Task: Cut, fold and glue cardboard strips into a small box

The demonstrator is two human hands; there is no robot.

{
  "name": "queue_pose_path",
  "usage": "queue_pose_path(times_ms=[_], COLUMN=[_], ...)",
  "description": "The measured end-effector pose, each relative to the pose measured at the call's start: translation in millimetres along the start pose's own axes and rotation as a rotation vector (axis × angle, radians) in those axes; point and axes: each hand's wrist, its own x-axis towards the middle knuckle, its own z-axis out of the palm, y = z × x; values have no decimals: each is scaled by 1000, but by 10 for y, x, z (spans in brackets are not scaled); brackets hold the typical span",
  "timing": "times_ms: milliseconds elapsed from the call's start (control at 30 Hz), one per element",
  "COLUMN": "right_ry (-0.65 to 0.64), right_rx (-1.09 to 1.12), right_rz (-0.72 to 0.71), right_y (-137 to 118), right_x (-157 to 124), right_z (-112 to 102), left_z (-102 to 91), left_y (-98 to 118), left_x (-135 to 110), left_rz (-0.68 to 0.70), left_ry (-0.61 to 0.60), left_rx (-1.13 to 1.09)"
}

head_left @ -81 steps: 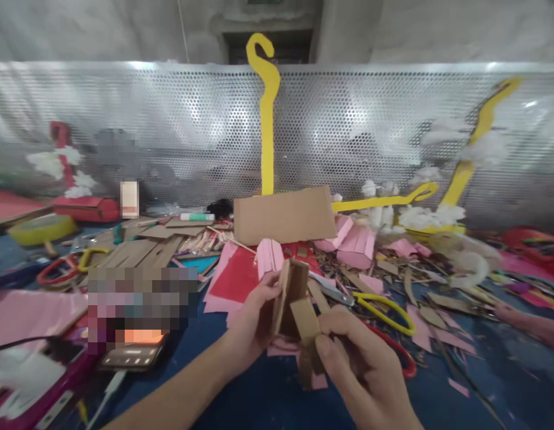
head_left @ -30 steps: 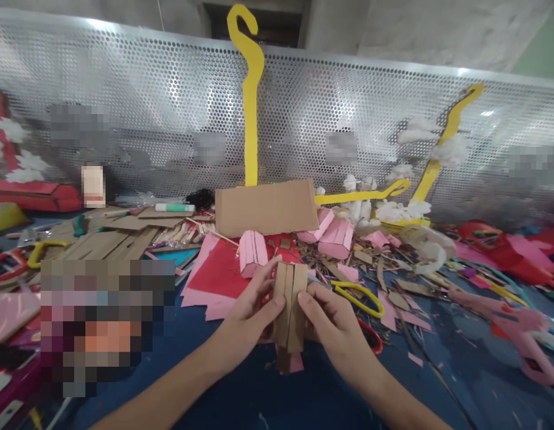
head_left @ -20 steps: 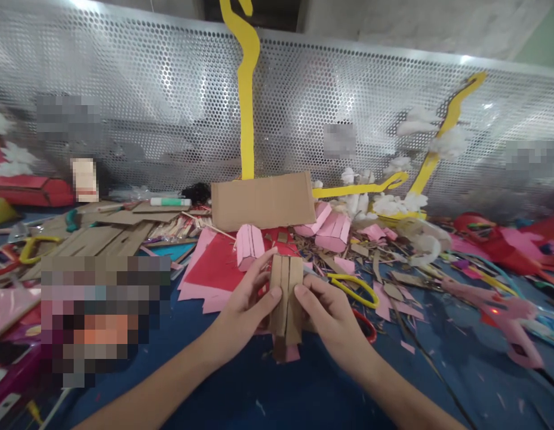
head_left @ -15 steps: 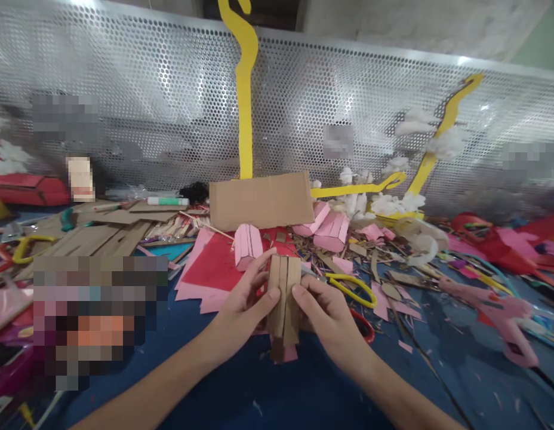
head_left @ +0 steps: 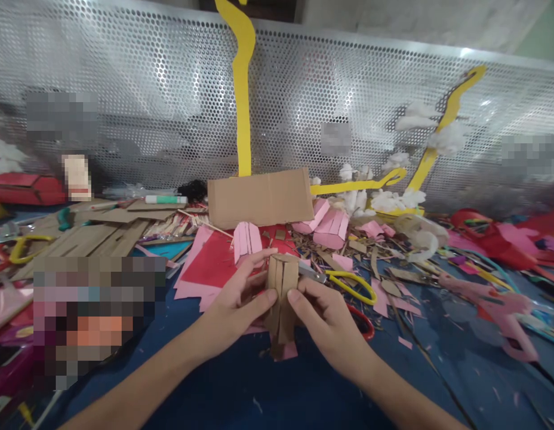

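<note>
Between my two hands stands a small folded cardboard piece (head_left: pixel 283 298), with dark score lines running down its front. My left hand (head_left: pixel 245 292) grips its left side, thumb on the front face and fingers behind. My right hand (head_left: pixel 319 301) holds the right side the same way, with the thumb pressed near the middle. A scrap of pink paper shows under its lower end. Just behind lies a pink folded paper piece (head_left: pixel 247 242) with dark lines, on red paper (head_left: pixel 205 269). Scissors with a yellow handle (head_left: pixel 353 286) lie beside my right hand.
A cardboard box (head_left: pixel 261 197) with a tall yellow cutout (head_left: pixel 242 107) stands at the back before a perforated metal panel (head_left: pixel 169 89). Pink folded pieces (head_left: pixel 331 229) and cardboard scraps lie right of it. A pink glue gun (head_left: pixel 492 301) rests at right, cardboard strips (head_left: pixel 98 239) at left.
The cardboard piece has tilted so that its top end shows more, and its sides have drawn in slightly. Both hands keep hold of it; the view has shifted a little.
</note>
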Motion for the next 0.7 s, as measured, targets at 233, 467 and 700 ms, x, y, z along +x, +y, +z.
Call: queue_pose_path(times_ms=[233, 467, 700], right_ry=[48, 64, 24], right_rx=[-246, -274, -167], right_rz=[-138, -176, -82], right_y=[-53, -33, -19], right_x=[-13, -5, -21], right_z=[-20, -12, 7], left_z=[-40, -44, -54], left_y=[72, 116, 33], left_x=[23, 35, 16], left_rz=[148, 188, 52], left_ry=[-26, -33, -37], left_rx=[190, 246, 152])
